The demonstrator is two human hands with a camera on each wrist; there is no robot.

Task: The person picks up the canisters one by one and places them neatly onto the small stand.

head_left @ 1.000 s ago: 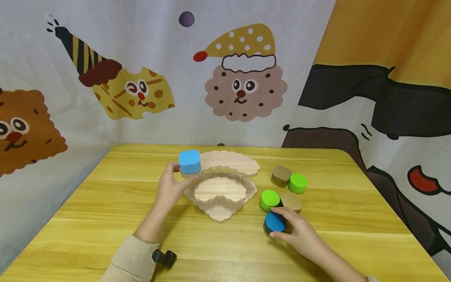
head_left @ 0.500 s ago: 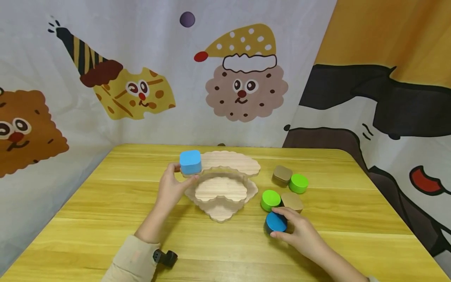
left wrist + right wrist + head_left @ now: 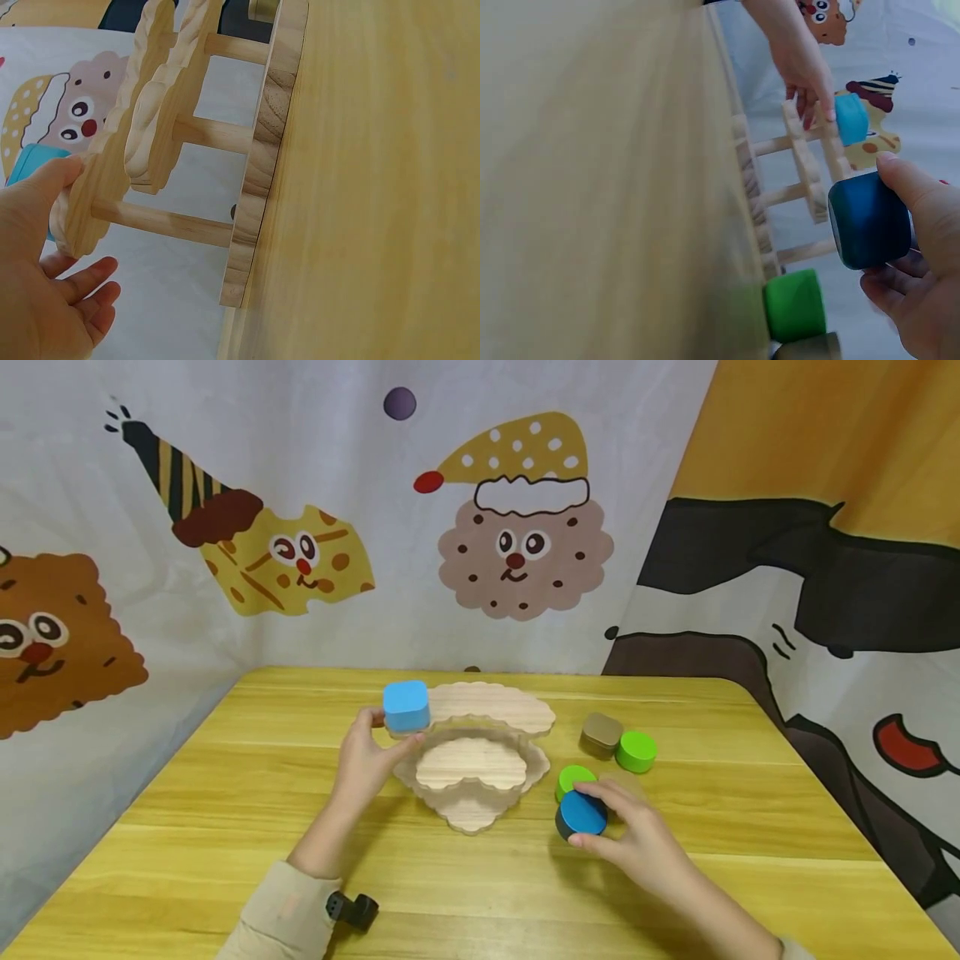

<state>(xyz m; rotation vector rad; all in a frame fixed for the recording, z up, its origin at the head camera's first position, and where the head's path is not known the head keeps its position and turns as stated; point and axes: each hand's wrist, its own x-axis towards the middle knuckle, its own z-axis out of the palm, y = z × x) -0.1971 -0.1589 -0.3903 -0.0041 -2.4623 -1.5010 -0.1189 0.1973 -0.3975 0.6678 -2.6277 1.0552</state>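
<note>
A tiered wooden stand (image 3: pixel 468 768) with scalloped shelves joined by dowels stands mid-table. At the left end of its top shelf (image 3: pixel 112 161) sits a light blue block (image 3: pixel 407 707). My left hand (image 3: pixel 366 758) grips that shelf end, thumb beside the block; the other fingertips are partly hidden in the head view. A dark blue rounded block (image 3: pixel 582 816) is pinched between thumb and fingers of my right hand (image 3: pixel 647 837), raised off the table. Behind it, a green round block (image 3: pixel 575 781) is partly covered, and a tan block (image 3: pixel 622 783) is mostly hidden by the hand.
Further back on the right, a brown block (image 3: pixel 601 736) and another green block (image 3: pixel 637 752) stand side by side on the wooden table (image 3: pixel 465 893). A cloth with cartoon prints (image 3: pixel 315 635) hangs behind the table. A black device (image 3: pixel 352 910) sits at my left cuff.
My right hand has lifted the dark blue block off the table and brought it slightly left and up, covering part of the green and tan blocks. My left hand has stayed on the stand.
</note>
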